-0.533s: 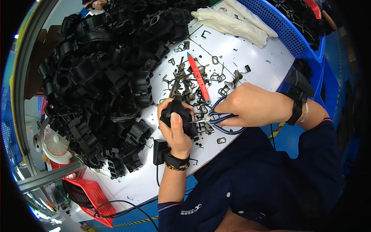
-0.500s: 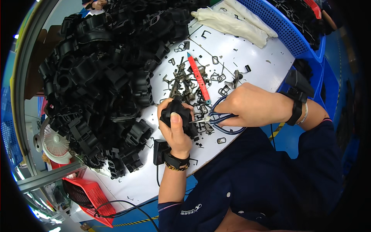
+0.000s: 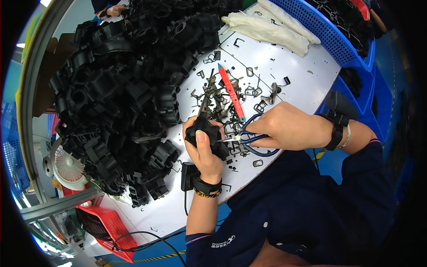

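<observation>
Near the worktop (image 3: 309,84) front edge, a black part (image 3: 192,135) is clasped in the left hand (image 3: 203,155), scissors (image 3: 236,138) in the right hand (image 3: 284,127), fingers curled; rightward, open room is seen.

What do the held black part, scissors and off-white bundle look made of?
Black part: probably moulded plastic, matte to satin, given uniform black and soft highlights.
Scissors: blades likely steel, silvery and shiny; dark blue handles perhaps plastic or coated metal, smooth-looking.
Off-white bundle: likely fabric, matte, given its soft folds.
</observation>
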